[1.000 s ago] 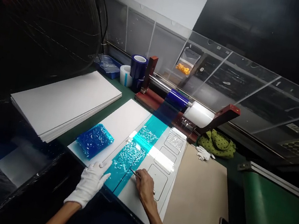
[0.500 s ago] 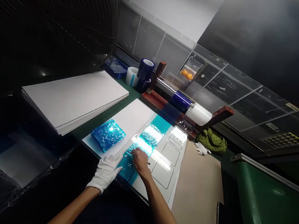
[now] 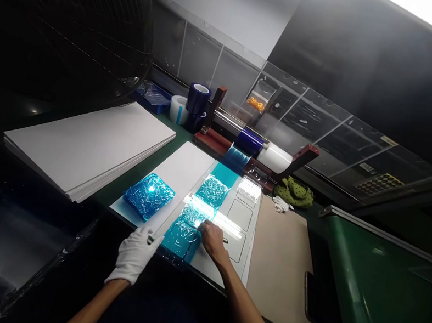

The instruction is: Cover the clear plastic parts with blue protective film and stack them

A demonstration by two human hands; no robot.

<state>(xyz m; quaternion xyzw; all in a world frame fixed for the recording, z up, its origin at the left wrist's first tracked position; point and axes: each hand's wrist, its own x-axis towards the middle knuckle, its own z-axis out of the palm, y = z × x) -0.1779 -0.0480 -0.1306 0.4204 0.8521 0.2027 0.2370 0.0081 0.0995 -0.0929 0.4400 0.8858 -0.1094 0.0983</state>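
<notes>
1. Right hand [image 3: 213, 242], bare: fingers curled together and closed on a thin metal tool [image 3: 224, 240], whose end shows beyond the hand. Fingertips [image 3: 203, 227] rest on a blue film strip [image 3: 181, 239], near its right edge.
2. Left hand [image 3: 135, 255], in a white cotton glove: open, fingers together, thumb set apart. Fingertips lie just beside the strip's left edge, by the lower corner of a white sheet [image 3: 174, 176]. Contact with the sheet cannot be confirmed.
3. Blue film strip: lies on a white panel [image 3: 245, 244] marked with rectangular outlines, and runs back from the hands to a blue film roll [image 3: 248, 141]. Surface is wrinkled and glares under the light.
4. Crumpled blue film piece [image 3: 149, 196]: lies on the white sheet, left of the strip and well apart from both hands.
5. Roller rack [image 3: 213, 140]: dark red wooden ends, carrying the blue film roll beside a white roll [image 3: 275, 158].
6. Behind the rack: blue tape roll [image 3: 198, 98], white tape roll [image 3: 178, 110], blue tray [image 3: 152, 97].
7. Left of the work: stack of white boards [image 3: 85, 144], below a large fan [image 3: 65, 18].
8. Right of the panel: tan board [image 3: 281, 267], spare white gloves [image 3: 281, 204], green bag [image 3: 294, 192].
</notes>
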